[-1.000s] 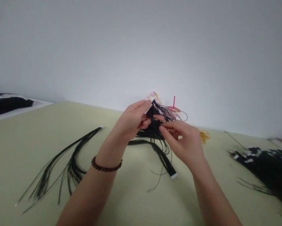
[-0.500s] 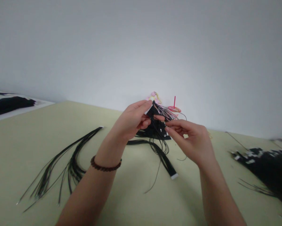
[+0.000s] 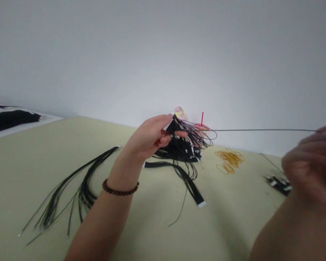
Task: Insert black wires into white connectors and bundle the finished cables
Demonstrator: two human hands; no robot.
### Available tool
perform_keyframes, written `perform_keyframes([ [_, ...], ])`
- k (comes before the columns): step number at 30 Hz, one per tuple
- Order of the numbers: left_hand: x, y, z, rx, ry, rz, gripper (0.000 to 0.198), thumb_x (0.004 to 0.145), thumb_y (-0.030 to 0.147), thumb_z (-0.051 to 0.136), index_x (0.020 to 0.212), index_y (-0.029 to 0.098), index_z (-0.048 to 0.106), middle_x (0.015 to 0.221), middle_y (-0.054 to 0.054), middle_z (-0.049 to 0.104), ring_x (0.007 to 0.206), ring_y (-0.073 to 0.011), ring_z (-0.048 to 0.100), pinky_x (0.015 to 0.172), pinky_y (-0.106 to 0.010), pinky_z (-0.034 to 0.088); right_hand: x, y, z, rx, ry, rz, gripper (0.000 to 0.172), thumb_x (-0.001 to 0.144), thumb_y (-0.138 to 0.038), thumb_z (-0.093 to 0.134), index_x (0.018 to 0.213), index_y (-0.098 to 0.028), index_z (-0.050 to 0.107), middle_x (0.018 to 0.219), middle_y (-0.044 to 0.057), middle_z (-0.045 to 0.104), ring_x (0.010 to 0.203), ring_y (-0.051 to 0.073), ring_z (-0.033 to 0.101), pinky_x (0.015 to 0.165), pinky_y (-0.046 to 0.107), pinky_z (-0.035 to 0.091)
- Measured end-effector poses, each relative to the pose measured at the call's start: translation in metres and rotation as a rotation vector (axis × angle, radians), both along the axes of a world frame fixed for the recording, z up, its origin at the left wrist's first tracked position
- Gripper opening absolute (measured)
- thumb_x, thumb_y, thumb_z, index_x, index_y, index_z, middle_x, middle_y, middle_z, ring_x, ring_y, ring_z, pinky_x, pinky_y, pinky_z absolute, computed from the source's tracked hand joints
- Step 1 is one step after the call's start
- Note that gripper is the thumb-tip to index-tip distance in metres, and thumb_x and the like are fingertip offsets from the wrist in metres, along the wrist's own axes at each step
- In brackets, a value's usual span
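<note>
My left hand (image 3: 156,136) pinches the white connector end of a black wire harness (image 3: 176,125), above the middle of the table. Several loose wires fan out and loop to the right of its fingers. A single black wire (image 3: 260,129) runs taut and level from that bundle to my right hand (image 3: 312,163), which is closed on it near the right edge of the view and blurred. Below the left hand lies a pile of black wires with white connectors (image 3: 191,150). Another black harness (image 3: 188,181) with a white connector rests just in front.
Loose black wires (image 3: 86,181) are spread at left. Yellow rubber bands (image 3: 230,159) lie right of centre. Dark harnesses (image 3: 278,185) sit partly behind the right hand. A red upright stick (image 3: 202,119) stands by the wall. Black bundles (image 3: 13,121) lie on a white surface at far left.
My right hand has moved far to the right from beside the left hand, drawing one wire out straight. The rubber bands are now uncovered. My left hand has barely shifted.
</note>
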State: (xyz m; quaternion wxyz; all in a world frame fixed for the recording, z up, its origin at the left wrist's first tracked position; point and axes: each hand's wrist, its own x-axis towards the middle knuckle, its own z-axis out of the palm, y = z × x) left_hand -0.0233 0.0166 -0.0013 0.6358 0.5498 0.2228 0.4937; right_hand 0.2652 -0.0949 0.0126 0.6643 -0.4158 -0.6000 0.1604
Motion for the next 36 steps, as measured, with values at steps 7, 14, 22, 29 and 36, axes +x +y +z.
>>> perform_keyframes([
  [7, -0.001, -0.003, 0.0, 0.014, 0.057, -0.127, 0.025, 0.092, 0.029, 0.05, 0.073, 0.013, 0.057, 0.065, -0.011, 0.071, 0.035, -0.001, 0.034, 0.035, -0.011, 0.021, -0.027, 0.018, 0.002, 0.05, 0.519, 0.1, 0.019, 0.089, -0.026, 0.061, 0.073, -0.029, 0.07, 0.076, 0.002, 0.057, 0.058, 0.01, 0.049, 0.044, 0.027, 0.033],
  [14, -0.001, -0.006, -0.001, 0.008, 0.111, -0.22, 0.028, 0.091, 0.031, 0.053, 0.073, 0.013, 0.062, 0.058, -0.007, 0.067, 0.033, -0.0008, 0.03, 0.032, -0.011, 0.018, -0.086, 0.023, -0.022, 0.015, -0.031, 0.032, 0.02, 0.08, -0.021, 0.07, 0.098, -0.025, 0.073, 0.06, -0.002, 0.061, 0.049, 0.01, 0.05, 0.043, 0.023, 0.039],
  [22, -0.003, -0.007, 0.001, -0.045, 0.073, -0.269, 0.027, 0.089, 0.029, 0.056, 0.069, 0.012, 0.064, 0.055, -0.005, 0.065, 0.032, 0.0001, 0.028, 0.03, -0.009, 0.017, -0.121, 0.021, -0.033, 0.072, -0.374, -0.17, 0.014, 0.078, -0.018, 0.063, 0.064, -0.019, 0.065, 0.051, -0.003, 0.06, 0.044, 0.008, 0.054, 0.044, 0.019, 0.042],
  [29, -0.004, -0.01, 0.003, -0.067, 0.052, -0.307, 0.029, 0.091, 0.024, 0.052, 0.068, 0.012, 0.065, 0.053, -0.006, 0.065, 0.03, 0.0003, 0.028, 0.029, -0.008, 0.02, -0.119, 0.023, -0.033, 0.122, -0.421, -0.173, 0.015, 0.077, -0.015, 0.062, 0.063, -0.018, 0.065, 0.048, -0.005, 0.058, 0.041, 0.006, 0.052, 0.041, 0.016, 0.04],
  [36, -0.004, -0.008, 0.001, -0.078, 0.048, -0.304, 0.028, 0.091, 0.025, 0.052, 0.069, 0.012, 0.065, 0.052, -0.006, 0.065, 0.03, 0.0, 0.029, 0.029, -0.008, 0.021, -0.119, 0.02, -0.032, 0.125, -0.431, -0.155, 0.014, 0.077, -0.013, 0.062, 0.064, -0.017, 0.065, 0.048, -0.005, 0.058, 0.041, 0.006, 0.052, 0.041, 0.016, 0.039],
])
